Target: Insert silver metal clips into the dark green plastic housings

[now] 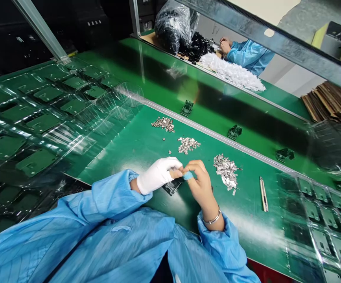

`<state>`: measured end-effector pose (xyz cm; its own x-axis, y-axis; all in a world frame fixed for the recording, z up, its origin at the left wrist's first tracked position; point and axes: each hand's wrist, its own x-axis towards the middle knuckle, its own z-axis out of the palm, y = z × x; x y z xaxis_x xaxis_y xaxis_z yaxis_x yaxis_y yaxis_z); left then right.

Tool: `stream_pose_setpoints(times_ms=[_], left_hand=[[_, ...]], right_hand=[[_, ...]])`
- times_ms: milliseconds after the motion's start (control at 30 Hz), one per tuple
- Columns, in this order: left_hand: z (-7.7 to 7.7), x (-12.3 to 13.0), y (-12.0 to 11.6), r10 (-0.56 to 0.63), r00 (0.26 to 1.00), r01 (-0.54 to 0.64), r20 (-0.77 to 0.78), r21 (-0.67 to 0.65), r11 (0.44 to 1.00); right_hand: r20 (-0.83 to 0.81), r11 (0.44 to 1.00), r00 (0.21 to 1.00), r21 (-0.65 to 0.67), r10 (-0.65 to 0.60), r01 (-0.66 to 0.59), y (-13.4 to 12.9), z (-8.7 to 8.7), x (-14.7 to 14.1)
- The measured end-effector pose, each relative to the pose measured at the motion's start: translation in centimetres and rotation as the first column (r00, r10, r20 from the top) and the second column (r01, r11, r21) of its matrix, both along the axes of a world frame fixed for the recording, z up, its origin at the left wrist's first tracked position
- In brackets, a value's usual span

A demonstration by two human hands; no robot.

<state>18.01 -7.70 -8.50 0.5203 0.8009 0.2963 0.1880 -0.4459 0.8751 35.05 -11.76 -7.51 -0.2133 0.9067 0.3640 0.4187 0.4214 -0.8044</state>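
Observation:
My left hand (157, 175), in a white glove that leaves the thumb bare, is closed in a pinch. Its fingertips meet those of my right hand (199, 181), also pinched, with blue tape around a finger. Whatever lies between the fingertips is too small to name. Just below them, a dark plastic part (172, 187) rests on the green table, partly covered by my hands. Beyond my hands are a pile of small shiny metal pieces (188, 145) and a second such pile (163, 124). Flatter silvery pieces (226, 171) lie to the right.
Clear plastic trays (78, 145) cover the left side; another tray (314, 220) stands at right. A utility knife (263, 194) lies near it. Past a metal rail (205, 127), several dark parts (234, 132) sit on a green strip. Across, a co-worker's hands (225, 45) are near white material (232, 72).

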Motion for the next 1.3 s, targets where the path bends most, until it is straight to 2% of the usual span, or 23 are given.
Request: stream_pose_setpoints(times_ms=[67,100,167,200,233,267,300,333,400,467,500,533,600,667,800,933,1100,1200,1300], left_hand=[[0.1,-0.2,0.0,0.005,0.996,0.012,-0.086,0.201,0.979],[0.2,-0.4,-0.1,0.01,0.988,0.044,-0.153,0.347,0.937],[0.5,-0.6,-0.3,0.061,0.952,0.147,-0.301,0.62,0.771],[0.6,-0.8,-0.5,0.097,0.928,0.202,-0.36,0.706,0.679],[0.6,-0.9,-0.7,0.128,0.907,0.248,-0.401,0.755,0.607],[0.5,-1.0,-0.8,0.139,0.891,0.284,-0.431,0.77,0.571],[0.3,-1.1,-1.0,0.122,0.886,0.305,-0.447,0.762,0.571],[0.1,-1.3,-1.1,0.086,0.892,0.306,-0.443,0.735,0.605],[-0.9,-1.7,-1.0,0.002,0.923,0.255,-0.385,0.615,0.746],[-2.1,-2.2,-0.9,-0.094,0.938,0.229,-0.333,0.396,0.889],[-2.8,-2.3,-0.8,-0.145,0.935,0.238,-0.323,0.269,0.933],[-3.4,-2.4,-0.8,-0.196,0.927,0.253,-0.32,0.146,0.956],[-4.4,-2.4,-0.8,-0.259,0.925,0.255,-0.276,-0.053,0.966],[-4.7,-2.0,-1.1,-0.205,0.954,0.176,-0.22,-0.148,0.973],[-4.0,-0.8,-1.7,-0.071,0.976,0.056,-0.208,-0.078,0.995],[-3.3,-0.2,-2.2,-0.014,0.958,0.035,-0.285,0.067,0.997],[-3.6,-0.2,-2.5,0.074,0.905,0.055,-0.418,0.288,0.956],[-3.7,-0.3,-2.3,0.074,0.898,0.053,-0.433,0.275,0.96],[-3.2,-0.6,-2.0,0.014,0.906,0.069,-0.424,0.181,0.981]], right_hand=[[-0.068,0.992,0.996,-0.115,0.05,-0.058,0.0,-0.4,0.4],[-0.1,0.978,0.991,-0.183,0.085,-0.103,0.0,-0.5,0.6],[-0.134,0.934,0.978,-0.3,0.16,-0.194,-0.1,-0.7,0.8],[-0.137,0.911,0.971,-0.34,0.196,-0.232,-0.2,-0.7,0.9],[-0.13,0.893,0.966,-0.369,0.225,-0.258,-0.4,-0.7,1.0],[-0.115,0.881,0.961,-0.386,0.25,-0.275,-0.5,-0.7,1.0],[-0.096,0.876,0.959,-0.389,0.268,-0.284,-0.7,-0.6,1.1],[-0.071,0.883,0.961,-0.381,0.268,-0.274,-0.8,-0.6,1.2],[-0.023,0.918,0.978,-0.34,0.207,-0.202,-1.0,-0.7,1.5],[0.002,0.951,0.996,-0.296,0.092,-0.087,-1.1,-1.1,2.0],[0.004,0.958,0.999,-0.283,0.041,-0.038,-1.2,-1.3,2.2],[0.004,0.962,1.0,-0.274,0.008,-0.006,-1.2,-1.6,2.3],[0.01,0.967,1.0,-0.256,-0.012,0.015,-1.4,-2.2,2.4],[0.028,0.972,1.0,-0.233,-0.009,0.015,-1.7,-2.7,2.1],[0.083,0.984,0.997,-0.179,-0.008,0.023,-2.1,-3.2,1.3],[0.152,0.991,0.988,-0.129,-0.009,0.029,-2.2,-3.2,1.3],[0.307,0.995,0.95,-0.072,-0.047,0.072,-2.2,-3.4,1.2],[0.344,0.987,0.93,-0.056,-0.126,0.154,-2.3,-3.6,0.8],[0.315,0.982,0.941,-0.103,-0.119,0.159,-2.3,-3.6,0.6]])
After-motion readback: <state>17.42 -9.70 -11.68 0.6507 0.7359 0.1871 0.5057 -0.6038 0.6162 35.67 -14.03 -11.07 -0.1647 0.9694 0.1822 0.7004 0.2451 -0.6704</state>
